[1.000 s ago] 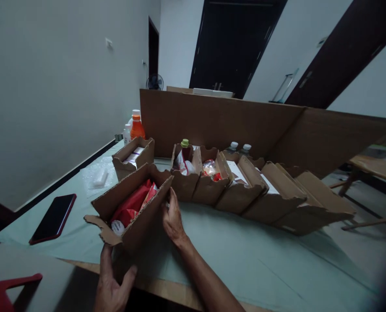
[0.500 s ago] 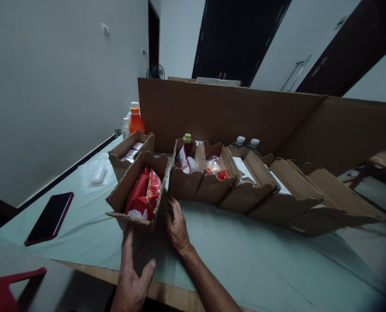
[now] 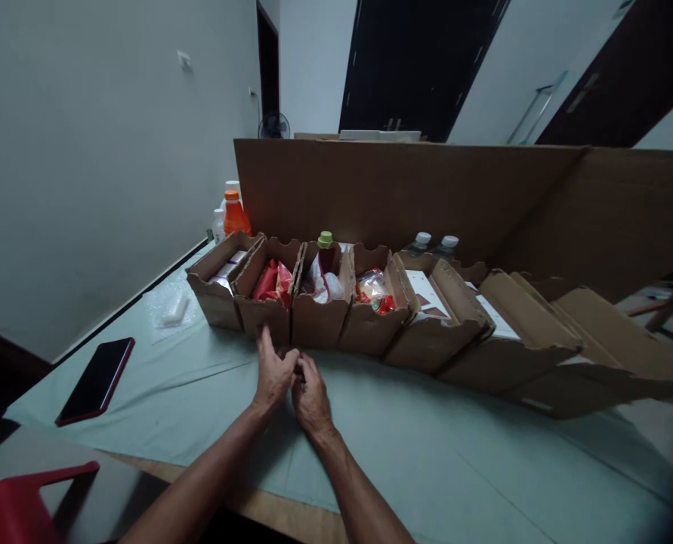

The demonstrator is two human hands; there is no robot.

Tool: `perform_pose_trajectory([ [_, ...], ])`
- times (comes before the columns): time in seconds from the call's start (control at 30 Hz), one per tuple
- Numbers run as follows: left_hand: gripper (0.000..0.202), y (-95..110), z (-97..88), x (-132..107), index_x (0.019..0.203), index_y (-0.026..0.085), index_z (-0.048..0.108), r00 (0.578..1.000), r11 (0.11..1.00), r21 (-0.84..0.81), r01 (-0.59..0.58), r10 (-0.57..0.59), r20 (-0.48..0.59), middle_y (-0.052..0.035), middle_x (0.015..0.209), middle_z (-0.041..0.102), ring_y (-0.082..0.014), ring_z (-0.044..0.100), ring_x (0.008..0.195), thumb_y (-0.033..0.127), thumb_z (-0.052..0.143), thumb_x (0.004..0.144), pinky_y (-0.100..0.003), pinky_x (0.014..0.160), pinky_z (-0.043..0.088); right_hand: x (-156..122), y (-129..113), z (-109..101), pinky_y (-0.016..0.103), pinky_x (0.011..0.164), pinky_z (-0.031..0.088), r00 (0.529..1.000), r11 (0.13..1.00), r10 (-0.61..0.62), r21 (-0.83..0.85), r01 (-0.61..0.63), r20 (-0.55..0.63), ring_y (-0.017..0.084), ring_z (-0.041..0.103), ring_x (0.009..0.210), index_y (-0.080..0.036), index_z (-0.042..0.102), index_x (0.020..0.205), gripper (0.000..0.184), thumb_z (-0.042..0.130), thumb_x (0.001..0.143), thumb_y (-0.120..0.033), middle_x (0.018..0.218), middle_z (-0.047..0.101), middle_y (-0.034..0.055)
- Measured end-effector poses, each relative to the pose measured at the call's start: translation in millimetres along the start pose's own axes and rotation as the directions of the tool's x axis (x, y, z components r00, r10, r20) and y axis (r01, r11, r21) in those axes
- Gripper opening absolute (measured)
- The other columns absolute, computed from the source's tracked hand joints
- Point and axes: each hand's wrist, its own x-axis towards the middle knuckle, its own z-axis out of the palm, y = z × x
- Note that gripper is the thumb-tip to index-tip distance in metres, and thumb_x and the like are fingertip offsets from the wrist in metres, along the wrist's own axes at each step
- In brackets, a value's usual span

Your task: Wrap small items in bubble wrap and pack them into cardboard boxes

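Note:
My left hand (image 3: 273, 375) reaches to the front of a cardboard bin holding red packets (image 3: 273, 281). Its index finger is stretched out against the front wall of that bin (image 3: 263, 317), and its thumb points right. My right hand (image 3: 312, 399) rests close beside it on the cloth, fingers loosely bent and tips near the left thumb. Nothing shows in either hand. The bin stands in line between a bin with white boxes (image 3: 215, 306) and a bin with a white and dark red bag (image 3: 320, 321).
More open cardboard bins run right, one with red-and-clear packets (image 3: 375, 287). A tall cardboard panel (image 3: 393, 189) stands behind them. Bottles, one orange (image 3: 236, 215), are at back left. A phone (image 3: 97, 379) and bubble wrap (image 3: 169, 308) lie left on the green cloth (image 3: 404, 446).
The bin with red packets has moved away from me into the gap in the row. My left hand has followed it forward and right, close to my right hand, which stays nearly in place.

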Motion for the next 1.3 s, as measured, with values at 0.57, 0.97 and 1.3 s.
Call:
perform_pose_trajectory([
  [0.57,0.029,54.1,-169.6,144.4,0.101,0.022,0.077,0.865,0.377,0.808,-0.453,0.406,0.295,-0.0119,0.153,0.049,-0.0421,0.022,0.152,0.021,0.067,0.074,-0.063,0.118,0.022,2.3,18.4,9.2,0.040,0.104,0.049,0.997,0.999,-0.006,-0.033,0.004,-0.072,0.026,0.063,0.120,-0.020,0.074,0.102,0.030,0.050,0.084,-0.019,0.127,0.067,0.0124],
  [0.97,0.020,95.5,-160.9,-3.2,0.075,0.022,0.074,0.666,0.084,0.747,-0.659,0.527,0.529,-0.0123,0.129,0.069,-0.0392,0.041,0.143,0.016,0.058,0.086,-0.072,0.118,0.002,3.7,15.6,11.5,0.036,0.105,0.048,0.994,1.000,-0.028,-0.006,0.028,-0.103,0.023,0.064,0.117,-0.021,0.074,0.097,0.028,0.051,0.083,-0.015,0.122,0.069,0.0115],
  [1.3,0.024,143.9,-170.5,-34.6,0.111,0.026,0.067,0.560,0.439,0.631,-0.640,0.829,-0.010,-0.0059,0.151,0.051,-0.0300,0.044,0.143,0.027,0.068,0.087,-0.056,0.124,0.023,5.8,6.7,0.3,0.041,0.106,0.046,0.990,0.993,0.031,0.114,-0.016,-0.137,0.025,0.060,0.120,-0.021,0.074,0.092,0.026,0.052,0.078,-0.016,0.127,0.065,0.0118],
])
